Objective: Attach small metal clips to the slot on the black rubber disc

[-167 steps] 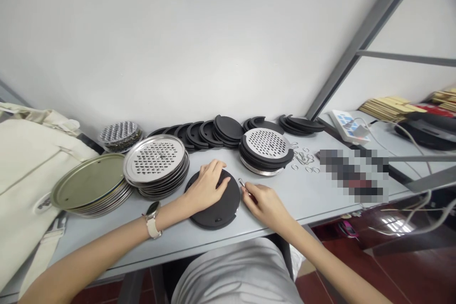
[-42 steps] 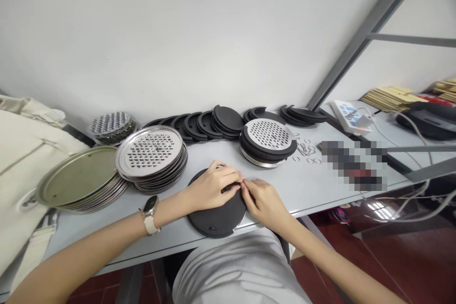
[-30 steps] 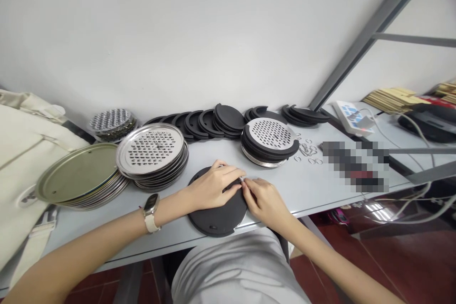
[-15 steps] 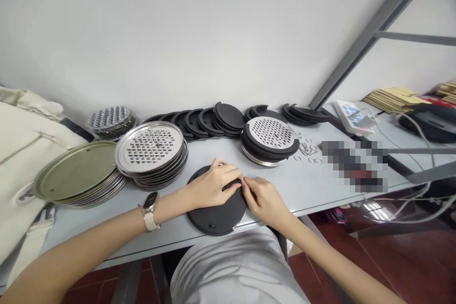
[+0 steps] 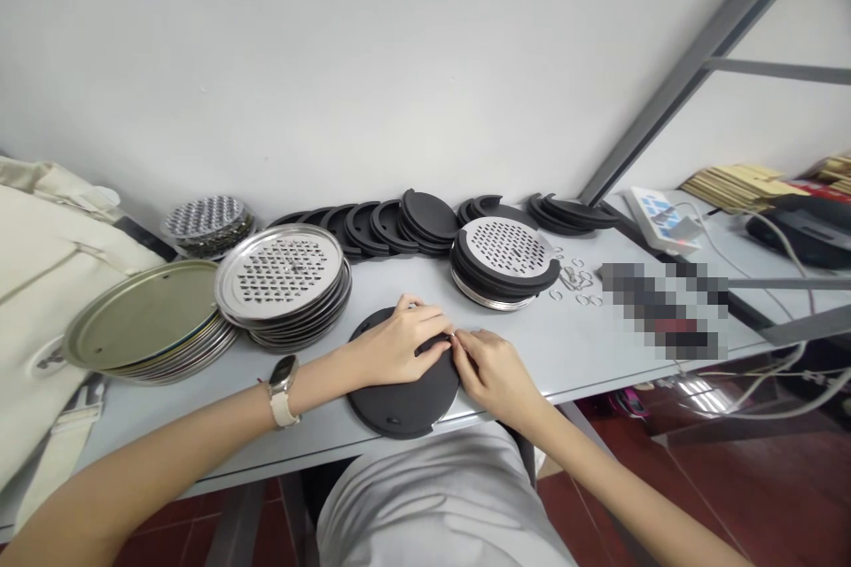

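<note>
Fingertips of the left hand (image 5: 401, 345) and the right hand (image 5: 493, 372) meet at the upper right edge of a round black disc (image 5: 405, 407), which lies flat near the front edge of the grey counter (image 5: 519, 350). The right hand pinches a small metal piece (image 5: 453, 335) between thumb and fingers; only a shiny speck of it shows, so its shape cannot be told. The left hand rests over the disc with its fingers curled toward the same spot, thumb below; whether it also grips the metal piece is hidden. A watch (image 5: 283, 376) with a pale strap sits on the left wrist. To the left of the disc stands a stack of perforated metal grater plates (image 5: 285, 275), and beside it a stack of oval trays (image 5: 150, 314) with an olive-green one on top. Behind these, near the wall, is a smaller pile of grater discs (image 5: 205, 217). Black notched discs (image 5: 364, 229) overlap in a row along the wall. Right of the hands and farther back, a perforated metal plate (image 5: 506, 246) lies on top of a stack, with a black notched rim around its front. Loose metal rings and clips (image 5: 577, 277) lie scattered just beside that stack.
</note>
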### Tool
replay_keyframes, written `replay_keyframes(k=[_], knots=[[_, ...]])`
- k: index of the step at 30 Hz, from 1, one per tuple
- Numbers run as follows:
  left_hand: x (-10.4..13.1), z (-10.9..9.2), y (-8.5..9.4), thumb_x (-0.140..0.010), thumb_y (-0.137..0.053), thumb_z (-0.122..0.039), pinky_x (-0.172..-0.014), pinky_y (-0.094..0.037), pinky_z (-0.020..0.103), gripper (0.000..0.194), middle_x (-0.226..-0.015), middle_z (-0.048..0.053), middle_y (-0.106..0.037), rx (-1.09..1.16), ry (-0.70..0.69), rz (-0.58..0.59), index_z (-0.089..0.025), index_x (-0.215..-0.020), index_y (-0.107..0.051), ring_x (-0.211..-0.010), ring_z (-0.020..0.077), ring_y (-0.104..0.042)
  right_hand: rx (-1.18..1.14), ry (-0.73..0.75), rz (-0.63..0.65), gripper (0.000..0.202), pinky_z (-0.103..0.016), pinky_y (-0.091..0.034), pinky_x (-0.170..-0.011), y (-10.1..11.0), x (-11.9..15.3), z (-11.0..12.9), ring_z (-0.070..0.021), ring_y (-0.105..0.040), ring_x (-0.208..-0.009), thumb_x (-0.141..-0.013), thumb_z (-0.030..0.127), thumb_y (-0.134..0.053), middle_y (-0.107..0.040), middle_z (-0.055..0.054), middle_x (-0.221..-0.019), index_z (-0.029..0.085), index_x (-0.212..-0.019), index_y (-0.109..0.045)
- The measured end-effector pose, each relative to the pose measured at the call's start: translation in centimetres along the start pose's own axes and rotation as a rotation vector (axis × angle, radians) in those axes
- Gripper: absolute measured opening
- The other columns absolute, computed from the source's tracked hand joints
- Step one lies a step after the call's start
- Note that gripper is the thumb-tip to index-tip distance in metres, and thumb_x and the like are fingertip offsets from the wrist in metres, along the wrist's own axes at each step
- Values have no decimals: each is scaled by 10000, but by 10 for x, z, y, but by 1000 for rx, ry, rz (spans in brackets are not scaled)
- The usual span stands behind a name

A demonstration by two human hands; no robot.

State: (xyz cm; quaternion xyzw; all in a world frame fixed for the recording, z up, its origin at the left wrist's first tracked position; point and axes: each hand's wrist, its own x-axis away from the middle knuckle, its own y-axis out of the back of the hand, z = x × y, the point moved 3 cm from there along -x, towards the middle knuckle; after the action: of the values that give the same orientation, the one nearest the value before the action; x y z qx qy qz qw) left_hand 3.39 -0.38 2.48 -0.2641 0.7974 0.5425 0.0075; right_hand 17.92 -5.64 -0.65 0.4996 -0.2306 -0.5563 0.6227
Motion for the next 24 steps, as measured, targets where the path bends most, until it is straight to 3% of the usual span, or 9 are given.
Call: replay_keyframes(k=[24], knots=[[1,-1,1,-907,-456,-137,-962,-326,320,135,-933,39,-600,-22,-18,-1,-161,-1003,-548,-911,160,-562,-8,54,17,325,-270,-343,-578,2,-1,0,-158,-512,-564,-972,211,-307,-548,-31,-610,175,-730,-520]])
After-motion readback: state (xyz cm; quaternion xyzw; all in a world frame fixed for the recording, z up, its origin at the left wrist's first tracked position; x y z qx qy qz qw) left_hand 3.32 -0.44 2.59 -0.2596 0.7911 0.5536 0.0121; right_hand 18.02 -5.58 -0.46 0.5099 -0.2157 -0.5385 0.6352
